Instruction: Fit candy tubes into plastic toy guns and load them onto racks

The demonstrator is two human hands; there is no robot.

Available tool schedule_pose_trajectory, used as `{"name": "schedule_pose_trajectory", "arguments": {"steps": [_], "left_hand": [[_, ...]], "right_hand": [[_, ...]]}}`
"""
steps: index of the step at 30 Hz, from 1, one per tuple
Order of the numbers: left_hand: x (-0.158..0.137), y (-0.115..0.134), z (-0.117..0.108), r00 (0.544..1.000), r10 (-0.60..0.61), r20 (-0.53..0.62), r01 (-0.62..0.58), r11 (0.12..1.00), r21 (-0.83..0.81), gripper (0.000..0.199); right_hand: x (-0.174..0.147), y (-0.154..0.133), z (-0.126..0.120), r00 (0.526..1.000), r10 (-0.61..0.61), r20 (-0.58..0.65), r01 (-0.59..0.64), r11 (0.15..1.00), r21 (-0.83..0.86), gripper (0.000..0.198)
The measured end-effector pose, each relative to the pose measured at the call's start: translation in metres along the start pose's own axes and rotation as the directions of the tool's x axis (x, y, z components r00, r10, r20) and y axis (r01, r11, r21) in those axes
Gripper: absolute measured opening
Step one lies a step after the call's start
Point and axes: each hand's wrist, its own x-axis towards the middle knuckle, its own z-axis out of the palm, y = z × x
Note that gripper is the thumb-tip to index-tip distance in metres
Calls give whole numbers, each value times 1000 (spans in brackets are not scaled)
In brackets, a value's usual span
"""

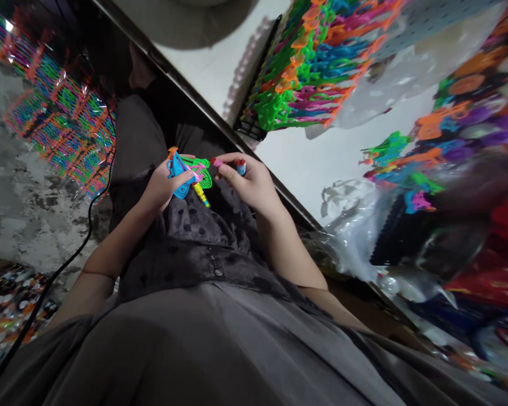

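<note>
Above my lap, my left hand [163, 183] is closed on a small plastic toy [180, 169] with blue and green mesh wing-like parts and pink and orange bits. A yellow stick-like piece [201, 195] with a coloured end hangs down from the toy. My right hand [254, 180] is just to the right, apart from the toy's green part by a small gap. Its thumb and forefinger pinch a small pink and red piece [215, 162]. A short blue, white and red tube [241, 166] sticks out between the fingers of that same hand.
On the white table [288, 175], a black basket [250, 127] holds rows of colourful plastic toys [313, 73]. Clear plastic bags [351, 220] and loose toy parts [432, 152] lie to the right. Bagged toys [68, 113] and a black cable [88, 225] are at left.
</note>
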Motion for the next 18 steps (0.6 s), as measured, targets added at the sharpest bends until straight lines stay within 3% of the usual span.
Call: {"name": "schedule_pose_trajectory", "arguments": {"steps": [6, 13, 18], "left_hand": [[0, 0, -3, 1000, 16, 21, -17, 998, 66, 36], [0, 0, -8, 1000, -16, 6, 15, 992, 124, 36], [3, 3, -10, 998, -32, -54, 40, 986, 160, 37]], "right_hand": [[-1, 0, -2, 999, -3, 32, 6, 995, -98, 43], [-2, -1, -3, 980, -120, 157, 160, 948, -274, 33], [1, 4, -4, 969, -92, 229, 163, 935, -315, 30]]}}
